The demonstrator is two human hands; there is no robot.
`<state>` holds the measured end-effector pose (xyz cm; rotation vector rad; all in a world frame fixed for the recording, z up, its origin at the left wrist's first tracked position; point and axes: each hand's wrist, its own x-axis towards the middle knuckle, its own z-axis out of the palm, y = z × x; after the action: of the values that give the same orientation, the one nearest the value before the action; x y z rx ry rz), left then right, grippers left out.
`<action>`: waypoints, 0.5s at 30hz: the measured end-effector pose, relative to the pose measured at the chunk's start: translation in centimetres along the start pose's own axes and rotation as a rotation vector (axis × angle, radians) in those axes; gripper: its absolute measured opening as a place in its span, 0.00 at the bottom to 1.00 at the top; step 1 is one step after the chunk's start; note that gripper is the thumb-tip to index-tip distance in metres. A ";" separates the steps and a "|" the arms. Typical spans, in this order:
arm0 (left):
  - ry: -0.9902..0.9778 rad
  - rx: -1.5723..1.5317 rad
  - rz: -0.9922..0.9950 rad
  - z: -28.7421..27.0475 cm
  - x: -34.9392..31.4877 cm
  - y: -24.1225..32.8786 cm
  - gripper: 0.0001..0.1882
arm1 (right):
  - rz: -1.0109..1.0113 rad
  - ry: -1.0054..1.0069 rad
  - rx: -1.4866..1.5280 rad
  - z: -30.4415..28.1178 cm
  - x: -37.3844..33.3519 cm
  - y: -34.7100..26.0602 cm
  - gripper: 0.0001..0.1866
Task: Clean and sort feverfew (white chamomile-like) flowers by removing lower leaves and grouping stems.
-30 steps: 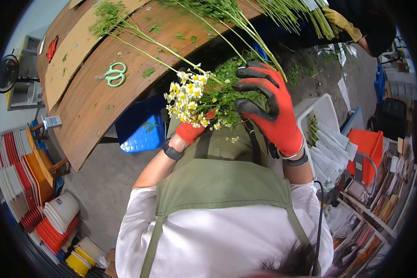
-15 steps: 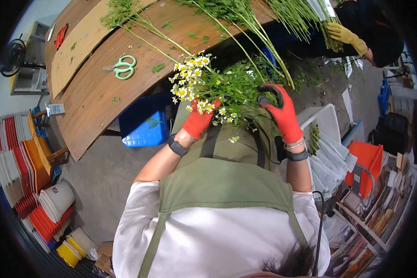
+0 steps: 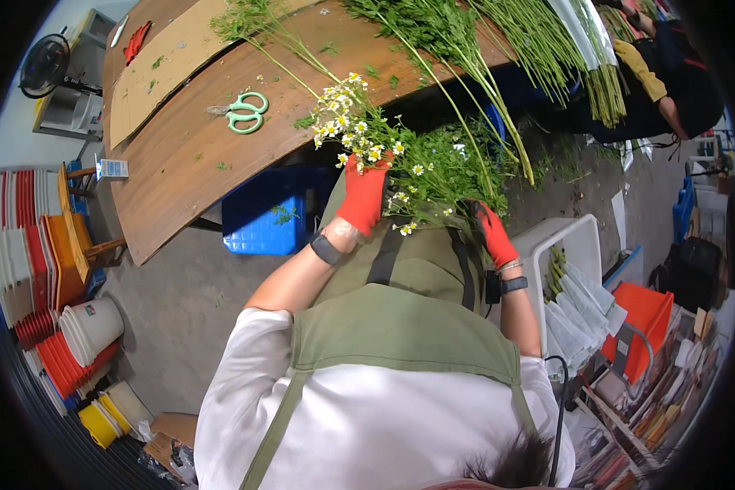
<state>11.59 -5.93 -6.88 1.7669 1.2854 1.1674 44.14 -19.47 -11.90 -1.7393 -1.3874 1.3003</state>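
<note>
A bunch of small white daisy-like flowers with yellow centres lies before me, its leafy green stems spreading to the right over my lap. My left hand, in a red glove, is closed around the flowers just below their heads. My right hand, in a red glove with a dark palm, is at the lower right edge of the foliage. Its fingertips are hidden among the leaves, so their grip does not show. Longer green stems hang over the table's edge beyond the bunch.
Green-handled scissors rest on the brown table. Below its edge is a blue bin. A white crate with wrapped bundles stands at my right. At the far right, a person's yellow-gloved hand is beside bundled stems.
My right hand has moved down and left, from open above the leaves to the foliage's lower edge. My left hand has risen slightly with the flowers. The view has shifted a little.
</note>
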 end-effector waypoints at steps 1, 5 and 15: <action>0.111 -0.450 -0.283 0.5 -0.1 0.2 0.16 | -0.007 -0.004 -0.002 0.0 -0.1 0.3 0.27; 0.253 -0.894 -0.662 0.9 0.5 0.5 0.22 | 0.036 0.018 -0.032 0.2 -0.4 -1.3 0.27; 0.286 -0.885 -0.714 0.2 1.4 4.3 0.17 | -0.045 0.001 -0.041 0.3 -0.4 1.0 0.30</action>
<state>13.50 -5.91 -2.79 0.4566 1.1275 1.2724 44.28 -20.25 -12.77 -1.7252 -1.4542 1.2554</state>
